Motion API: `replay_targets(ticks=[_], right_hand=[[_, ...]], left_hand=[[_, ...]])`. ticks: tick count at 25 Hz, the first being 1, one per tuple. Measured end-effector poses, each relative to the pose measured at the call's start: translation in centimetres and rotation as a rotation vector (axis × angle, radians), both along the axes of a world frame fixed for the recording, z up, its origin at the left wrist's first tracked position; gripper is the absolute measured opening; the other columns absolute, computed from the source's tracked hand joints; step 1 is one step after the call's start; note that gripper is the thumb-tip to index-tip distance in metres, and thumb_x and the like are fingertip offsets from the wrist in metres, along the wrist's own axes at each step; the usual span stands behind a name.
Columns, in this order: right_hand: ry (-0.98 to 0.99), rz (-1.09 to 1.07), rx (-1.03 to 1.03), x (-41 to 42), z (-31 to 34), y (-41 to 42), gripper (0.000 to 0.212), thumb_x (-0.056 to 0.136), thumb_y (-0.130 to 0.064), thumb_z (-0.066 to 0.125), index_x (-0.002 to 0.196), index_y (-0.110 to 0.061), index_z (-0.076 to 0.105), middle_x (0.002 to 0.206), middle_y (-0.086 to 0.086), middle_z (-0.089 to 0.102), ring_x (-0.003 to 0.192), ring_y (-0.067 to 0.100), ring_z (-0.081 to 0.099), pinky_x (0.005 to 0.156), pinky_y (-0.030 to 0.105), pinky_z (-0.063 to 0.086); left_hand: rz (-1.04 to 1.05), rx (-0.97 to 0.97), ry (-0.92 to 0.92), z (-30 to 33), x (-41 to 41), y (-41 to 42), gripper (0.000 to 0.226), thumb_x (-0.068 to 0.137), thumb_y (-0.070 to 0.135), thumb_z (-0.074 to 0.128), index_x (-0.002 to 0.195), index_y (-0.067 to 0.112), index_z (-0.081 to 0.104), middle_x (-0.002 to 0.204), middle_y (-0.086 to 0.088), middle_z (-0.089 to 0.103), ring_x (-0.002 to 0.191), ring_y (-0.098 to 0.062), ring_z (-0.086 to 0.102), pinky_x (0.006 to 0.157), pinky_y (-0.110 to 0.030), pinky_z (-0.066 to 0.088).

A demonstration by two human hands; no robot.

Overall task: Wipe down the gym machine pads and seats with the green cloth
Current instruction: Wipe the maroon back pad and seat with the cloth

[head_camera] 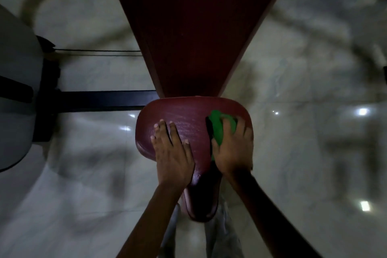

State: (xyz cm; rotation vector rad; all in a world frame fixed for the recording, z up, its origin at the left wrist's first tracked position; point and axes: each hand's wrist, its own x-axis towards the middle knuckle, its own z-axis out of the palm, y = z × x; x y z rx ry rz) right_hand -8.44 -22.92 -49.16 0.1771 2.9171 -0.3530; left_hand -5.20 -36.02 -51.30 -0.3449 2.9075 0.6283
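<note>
**A:** Which step was in hand at that moment?

**B:** The wiping of the seat (188,123), I judged. The right hand (233,148) lay on top of the green cloth (219,126) and pressed it onto the right part of the maroon seat. The cloth bulged out ahead of the fingertips and beside the thumb; the rest sat under the palm.

**A:** How did the fingers lie?

**B:** The right fingers were curled down over the cloth and gripped it, close together; motion blur hid their tips. The left hand (172,153) rested flat on the left half of the seat, its fingers straight and slightly spread, holding nothing. It looked like a bracing hand.

**A:** And the rest of the machine?

**B:** The long back pad (194,27) rose just beyond both sets of fingertips, meeting the seat's far edge. A dark frame bar (100,100) ran off to the left of the left fingers, over a pale glossy floor (314,153).

**A:** How far along was it?

**B:** I could not tell from the surface; the light was too dim to show wet from dry.

**A:** What did the next move call for?

**B:** Probably a sweep of the cloth leftward, toward the left fingers, which would need to lift clear. The narrow near end of the seat, behind both wrists, and the back pad ahead would also want passes.
</note>
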Motion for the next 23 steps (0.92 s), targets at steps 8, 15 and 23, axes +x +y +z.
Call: replay_targets(ticks=[8, 15, 23], right_hand=[[-0.139, 0.036, -0.020, -6.5, -0.3, 2.8, 0.059, 0.089, -0.035, 0.055, 0.140, -0.018, 0.032, 0.143, 0.015, 0.030, 0.122, 0.036, 0.036, 0.091, 0.048, 0.041], [-0.077, 0.346, 0.004, -6.5, -0.8, 3.1, 0.057, 0.084, -0.034, 0.058, 0.136, -0.018, 0.040, 0.134, 0.019, 0.041, 0.110, 0.039, 0.046, 0.082, 0.047, 0.046], [-0.010, 0.654, -0.044, -4.2, -0.3, 3.1, 0.060, 0.068, -0.033, 0.057, 0.126, -0.017, 0.048, 0.127, 0.018, 0.051, 0.095, 0.039, 0.054, 0.071, 0.047, 0.051]], left_hand=[[0.133, -0.041, -0.030, 0.6, -0.4, 3.0, 0.067, 0.093, 0.037, 0.024, 0.143, -0.008, 0.027, 0.152, -0.027, 0.021, 0.142, -0.040, 0.019, 0.113, -0.044, 0.009], [0.157, -0.071, -0.042, 0.6, -0.6, 2.9, 0.066, 0.094, 0.036, 0.026, 0.143, -0.006, 0.029, 0.152, -0.025, 0.024, 0.142, -0.037, 0.022, 0.114, -0.043, 0.010], [0.204, -0.022, -0.007, 0.2, -0.4, 2.8, 0.065, 0.091, 0.034, 0.032, 0.141, -0.008, 0.034, 0.150, -0.026, 0.028, 0.140, -0.037, 0.027, 0.113, -0.049, 0.019]])
